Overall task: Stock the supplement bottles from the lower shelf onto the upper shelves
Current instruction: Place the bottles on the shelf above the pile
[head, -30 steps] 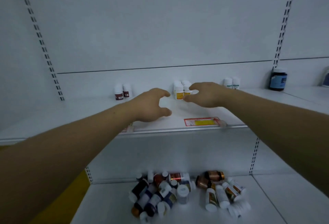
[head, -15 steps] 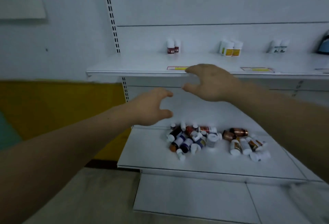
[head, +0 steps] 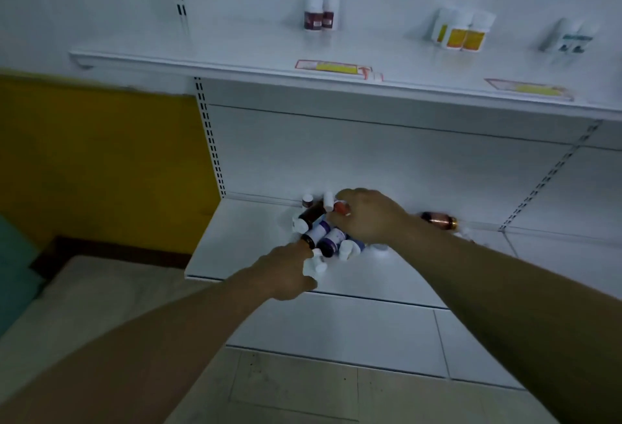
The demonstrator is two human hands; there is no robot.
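Observation:
A heap of supplement bottles (head: pixel 323 235) lies on the white lower shelf (head: pixel 249 242), dark bottles with purple labels mixed with small white ones. My left hand (head: pixel 286 272) is at the heap's front edge and grips a small white bottle (head: pixel 315 264) between thumb and fingers. My right hand (head: pixel 368 218) lies over the heap's back right part. Its fingers curl round a red-labelled bottle (head: pixel 340 207). A copper-coloured bottle (head: pixel 437 220) lies on its side just behind my right wrist. My right arm hides the other bottles on that side.
The upper shelf (head: pixel 202 60) carries a pair of dark-red-labelled bottles (head: pixel 318 16), a group of yellow-labelled ones (head: pixel 461 35) and teal-labelled ones (head: pixel 572 40) along the back. Price tags (head: pixel 336 68) sit on its front edge. A yellow wall panel (head: pixel 101 154) is to the left.
Both hands came down from the upper shelf to the heap on the lower shelf and took hold of bottles. My view dropped and moved closer.

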